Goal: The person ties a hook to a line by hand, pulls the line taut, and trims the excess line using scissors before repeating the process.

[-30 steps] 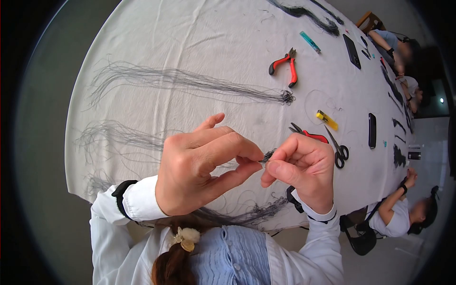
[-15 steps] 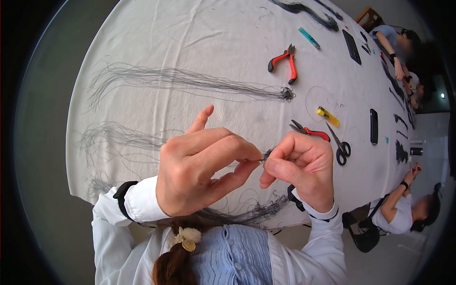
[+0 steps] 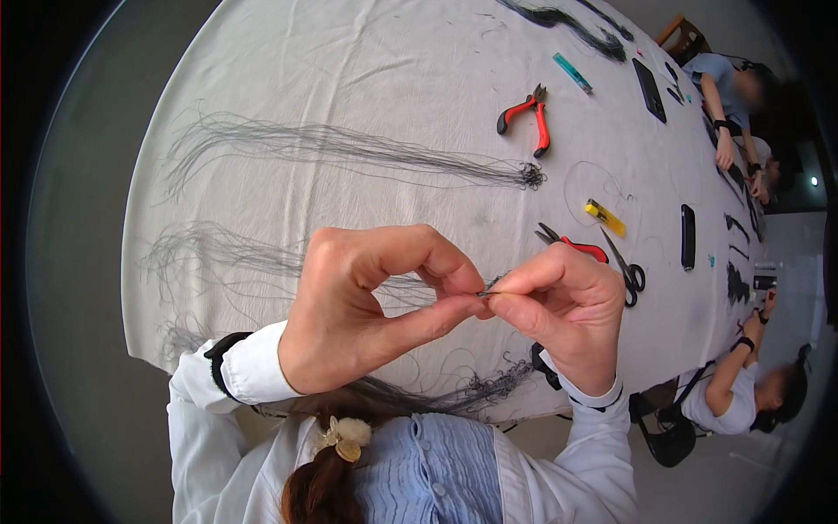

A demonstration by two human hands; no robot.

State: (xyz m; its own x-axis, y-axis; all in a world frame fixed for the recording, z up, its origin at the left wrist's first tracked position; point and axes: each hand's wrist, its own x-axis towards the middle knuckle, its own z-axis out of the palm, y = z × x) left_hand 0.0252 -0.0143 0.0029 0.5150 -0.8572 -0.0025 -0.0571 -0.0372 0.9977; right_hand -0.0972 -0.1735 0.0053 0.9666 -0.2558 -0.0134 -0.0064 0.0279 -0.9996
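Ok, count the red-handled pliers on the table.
2. The far pliers lie on open cloth; the near pliers lie beside the scissors, just beyond the right hand. The cluttered far end may hide more.

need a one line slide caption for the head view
Left hand and right hand pinch a thin hair strand above a white-clothed table, beside laid-out strand bundles, red-handled pliers and scissors

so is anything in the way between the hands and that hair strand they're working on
Nothing visible does. The left hand and the right hand both already pinch the hair strand at their fingertips, above the table. The nearest red pliers and the scissors lie beyond the right hand.
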